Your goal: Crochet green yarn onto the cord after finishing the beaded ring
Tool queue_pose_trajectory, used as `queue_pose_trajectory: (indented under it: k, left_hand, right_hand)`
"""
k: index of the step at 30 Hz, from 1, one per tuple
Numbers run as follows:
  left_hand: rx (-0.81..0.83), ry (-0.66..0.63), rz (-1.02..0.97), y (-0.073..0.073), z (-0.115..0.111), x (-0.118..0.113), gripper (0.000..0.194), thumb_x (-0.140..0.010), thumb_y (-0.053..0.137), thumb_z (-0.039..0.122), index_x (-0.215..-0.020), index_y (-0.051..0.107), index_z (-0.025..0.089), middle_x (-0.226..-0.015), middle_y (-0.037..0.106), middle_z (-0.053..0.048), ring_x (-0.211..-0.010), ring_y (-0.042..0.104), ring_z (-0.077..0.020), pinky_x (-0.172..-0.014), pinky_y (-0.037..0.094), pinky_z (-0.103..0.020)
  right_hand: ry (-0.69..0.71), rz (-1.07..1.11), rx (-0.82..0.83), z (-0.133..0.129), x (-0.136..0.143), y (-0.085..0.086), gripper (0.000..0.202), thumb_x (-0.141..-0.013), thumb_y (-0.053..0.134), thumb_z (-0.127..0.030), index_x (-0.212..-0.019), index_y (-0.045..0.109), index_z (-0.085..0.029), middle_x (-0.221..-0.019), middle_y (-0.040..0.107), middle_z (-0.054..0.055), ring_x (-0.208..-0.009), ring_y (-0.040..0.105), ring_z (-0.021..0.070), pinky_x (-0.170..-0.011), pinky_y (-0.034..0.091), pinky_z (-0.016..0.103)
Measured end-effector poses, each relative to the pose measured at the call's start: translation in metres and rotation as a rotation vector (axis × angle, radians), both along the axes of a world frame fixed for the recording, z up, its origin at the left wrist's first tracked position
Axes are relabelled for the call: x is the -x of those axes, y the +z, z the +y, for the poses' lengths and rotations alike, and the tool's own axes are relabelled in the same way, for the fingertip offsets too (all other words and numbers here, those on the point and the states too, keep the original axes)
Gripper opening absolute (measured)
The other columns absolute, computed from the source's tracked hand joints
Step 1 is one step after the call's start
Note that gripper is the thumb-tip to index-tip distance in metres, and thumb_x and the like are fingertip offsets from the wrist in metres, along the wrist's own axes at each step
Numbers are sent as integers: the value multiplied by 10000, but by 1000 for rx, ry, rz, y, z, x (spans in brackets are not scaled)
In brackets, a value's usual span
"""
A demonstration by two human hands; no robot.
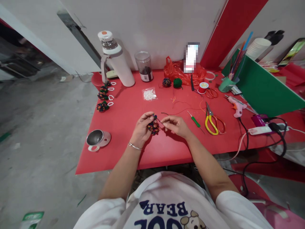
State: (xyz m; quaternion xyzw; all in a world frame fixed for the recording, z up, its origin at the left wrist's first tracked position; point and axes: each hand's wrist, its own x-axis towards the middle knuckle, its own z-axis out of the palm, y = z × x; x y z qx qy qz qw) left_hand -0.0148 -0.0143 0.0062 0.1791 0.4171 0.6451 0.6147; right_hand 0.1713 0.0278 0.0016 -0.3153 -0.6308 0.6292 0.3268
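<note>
Centrally, near the front edge of the red table [119, 156], a small piece of multicoloured yarn work [154, 129] is held up between the two hands. It is gripped by the left hand [142, 128], with thumb and fingers closed around its upper part. A dark strand [160, 121] is pinched by the right hand [175, 125] just beside it, between thumb and forefinger; whether anything else is held there cannot be told.

To the right of the right hand, a green-handled hook [195, 121] is laid on the table, next to yellow-handled scissors [211, 124]. A pink glue gun [237, 106] is placed farther right.

Beyond the hands, white beads [149, 94] are kept in a clear packet, and a mixed-colour yarn ball [166, 82] is set beside a green yarn ball [177, 83]. Along the left edge, yarn bundles [102, 106] with beaded loops [111, 104] are lined up. Nearer, a mug [102, 139] is seen standing near the edge.
</note>
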Motion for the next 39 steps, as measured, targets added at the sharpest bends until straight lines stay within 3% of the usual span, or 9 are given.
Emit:
queue_pose_trajectory:
  k: [6,11,16,20,22,27,30,34,39]
  left_hand:
    - [-48,-2,43,-3,-1,0,288,-690,861,172,-930,703,191,-687,701,0,-584,635,-116,-556,501,-211]
    - [-56,33,28,-2,-1,0,317,-651,898,179,-914,720,184,-722,717,-1,-599,646,-109,-550,506,-203]
    - [-60,37,21,-1,-1,-1,351,-607,930,188,-895,729,180,-718,715,0,-593,646,-106,-541,516,-202]
    - [-67,-10,51,-2,-3,-3,348,-615,930,187,-904,736,176,-690,695,8,-576,648,-105,-532,518,-199]
    - [-64,-22,51,-3,-3,-4,346,-620,930,194,-907,738,180,-688,696,9,-564,642,-105,-527,520,-204]
    - [-60,48,27,-5,0,-3,366,-601,943,191,-902,735,186,-735,721,-1,-605,653,-106,-534,516,-200]
    - [-59,79,18,-7,1,-2,405,-568,957,177,-904,732,184,-749,719,2,-637,670,-112,-543,519,-199]
    - [-57,73,36,-8,1,-2,403,-583,951,175,-913,721,191,-749,712,9,-644,678,-115,-559,525,-205]
    - [-69,54,57,-8,0,-2,397,-602,925,163,-936,712,193,-733,718,7,-639,678,-116,-581,533,-210]
  right_hand:
    - [-52,-357,-574,0,5,-12,231,-940,590,-208,-1022,801,-256,-981,819,67,-895,726,215,-865,531,366]
    - [-131,-404,-633,2,5,-15,257,-955,572,-192,-1089,781,-257,-975,825,54,-902,742,212,-859,546,341]
    - [-207,-498,-685,3,5,-20,347,-990,592,-267,-1310,727,-265,-1167,826,74,-960,774,218,-892,579,345]
    - [-153,-519,-747,5,7,-25,242,-1009,611,-271,-1150,807,-267,-1048,841,69,-930,761,217,-867,572,347]
    - [-198,-455,-745,6,7,-24,202,-997,631,-250,-1046,827,-261,-982,825,65,-918,736,210,-883,562,358]
    - [-417,-176,-499,7,5,-9,99,-890,764,-329,-878,816,-246,-1009,715,68,-932,667,188,-800,553,330]
    - [-272,46,-167,6,0,-1,202,-818,822,-423,-800,779,-226,-999,718,51,-772,619,135,-637,499,271]
    - [42,239,269,2,-5,6,335,-761,843,-523,-779,750,-201,-751,730,12,-510,443,67,-462,327,220]
    - [133,251,409,1,-2,5,239,-761,782,-391,-872,769,-180,-658,755,16,-483,533,75,-442,350,185]
